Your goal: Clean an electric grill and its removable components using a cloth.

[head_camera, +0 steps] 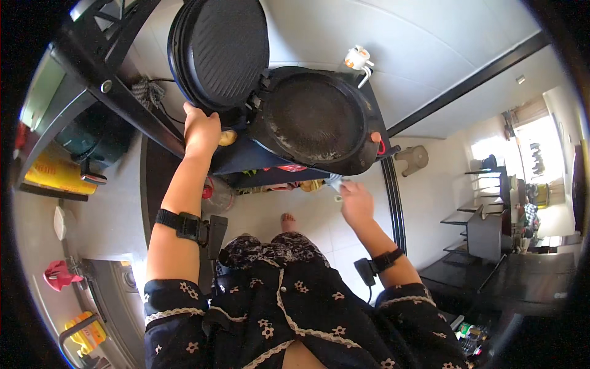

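An electric griddle (315, 117) stands opened out in front of me, with a round, dark lower plate whose rim shows pale worn or crusted marks. Its ridged lid (228, 50) is swung over to the left. My left hand (201, 129) grips the lid's near edge, thumb and fingers around the rim. Just below the griddle's front edge, my right hand (357, 203) is closed on a small pale-blue object (334, 181); blur hides what exactly it is. Close by my left hand lies a yellowish-brown lump (228, 137), perhaps ginger or a potato.
The griddle rests on a dark shelf unit (239, 159) with packets on a lower level. A white handled cup (358, 59) is behind it. Dark metal rack legs (120, 99) rise at left. A clear plastic container (219, 196) stands below; a stool (412, 159) is right.
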Demonstrator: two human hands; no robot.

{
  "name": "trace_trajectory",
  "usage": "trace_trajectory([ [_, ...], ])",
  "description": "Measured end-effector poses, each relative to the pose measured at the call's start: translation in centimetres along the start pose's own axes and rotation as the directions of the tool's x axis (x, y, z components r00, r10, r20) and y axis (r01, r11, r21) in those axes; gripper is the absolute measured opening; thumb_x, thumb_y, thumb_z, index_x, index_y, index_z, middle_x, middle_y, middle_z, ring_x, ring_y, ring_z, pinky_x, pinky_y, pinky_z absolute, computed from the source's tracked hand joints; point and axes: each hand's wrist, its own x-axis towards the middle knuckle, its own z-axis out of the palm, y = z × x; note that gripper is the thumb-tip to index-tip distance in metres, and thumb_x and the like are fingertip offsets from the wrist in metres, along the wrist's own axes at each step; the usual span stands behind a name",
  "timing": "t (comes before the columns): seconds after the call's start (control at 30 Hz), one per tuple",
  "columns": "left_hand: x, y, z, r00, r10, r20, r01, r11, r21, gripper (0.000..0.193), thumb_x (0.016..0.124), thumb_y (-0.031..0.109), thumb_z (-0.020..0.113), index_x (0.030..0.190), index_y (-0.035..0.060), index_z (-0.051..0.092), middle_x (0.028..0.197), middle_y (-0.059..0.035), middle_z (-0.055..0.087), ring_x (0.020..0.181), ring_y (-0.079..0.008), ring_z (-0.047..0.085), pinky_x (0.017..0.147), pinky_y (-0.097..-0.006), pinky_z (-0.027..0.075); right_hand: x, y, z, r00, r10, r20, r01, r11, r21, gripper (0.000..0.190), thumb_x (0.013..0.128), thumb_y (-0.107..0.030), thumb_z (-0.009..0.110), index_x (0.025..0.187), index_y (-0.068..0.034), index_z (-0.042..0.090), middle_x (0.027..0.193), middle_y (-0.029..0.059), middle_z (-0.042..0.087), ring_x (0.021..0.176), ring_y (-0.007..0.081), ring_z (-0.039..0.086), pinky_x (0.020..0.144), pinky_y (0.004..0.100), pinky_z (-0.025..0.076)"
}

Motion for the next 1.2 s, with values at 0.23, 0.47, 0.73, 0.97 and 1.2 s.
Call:
trace_trajectory([
  [0.23,0.8,-1.0,0.4,1.000,0.008,0.023,-0.008,1.000,-0.016,0.050,0.083,0.013,0.058,0.119,-0.0053,0.029,0.102,-0.0324,0.057,0.099,-0.0453,0.057,0.089,-0.0454,0.045,4.1,-5.9,-3.0,0.945,-0.119,-0.304,0.162,0.979,0.121,0.029,0.076,-0.014,0.056,0.103,-0.008,0.064,0.105,0.0030,0.055,0.088,0.0222,0.053,0.070,0.0353,0.048],
  [0.47,0.6,-0.7,0.3,0.999,0.040,0.011,-0.040,0.999,0.005,0.050,0.082,0.012,0.059,0.118,-0.0060,0.029,0.102,-0.0333,0.057,0.098,-0.0461,0.057,0.089,-0.0456,0.045,4.4,-3.8,0.7,0.966,-0.180,-0.184,0.178,0.984,-0.027,0.029,0.078,-0.017,0.055,0.105,-0.009,0.063,0.097,0.0037,0.052,0.094,0.0209,0.050,0.067,0.0359,0.049],
  [0.73,0.0,0.0,-0.1,1.000,0.007,0.021,-0.007,1.000,0.014,0.047,0.082,0.013,0.059,0.115,-0.0051,0.030,0.098,-0.0327,0.058,0.095,-0.0456,0.058,0.085,-0.0460,0.047,2.4,-4.0,3.1,0.947,0.317,0.056,-0.310,0.855,0.416,0.020,0.082,-0.021,0.061,0.090,-0.003,0.064,0.095,0.0091,0.061,0.084,0.0263,0.060,0.074,0.0380,0.049],
  [0.97,0.3,-0.6,0.3,0.999,0.040,0.011,-0.040,0.999,0.008,0.047,0.082,0.013,0.059,0.115,-0.0043,0.030,0.098,-0.0320,0.058,0.093,-0.0454,0.059,0.085,-0.0458,0.047,6.3,-6.5,7.5,0.606,0.506,0.614,-0.315,-0.556,0.769,0.026,0.083,-0.021,0.069,0.096,0.000,0.063,0.088,0.0060,0.066,0.073,0.0157,0.059,0.069,0.0320,0.047],
  [1.2,0.3,-0.7,0.3,0.999,0.038,-0.001,-0.038,0.999,0.024,0.047,0.083,0.014,0.059,0.115,-0.0044,0.029,0.097,-0.0312,0.058,0.091,-0.0451,0.060,0.082,-0.0465,0.048,6.8,-7.5,6.7,0.614,0.520,0.594,-0.297,-0.545,0.784,0.024,0.083,-0.018,0.069,0.097,0.001,0.061,0.085,0.0064,0.065,0.072,0.0156,0.059,0.067,0.0322,0.047],
])
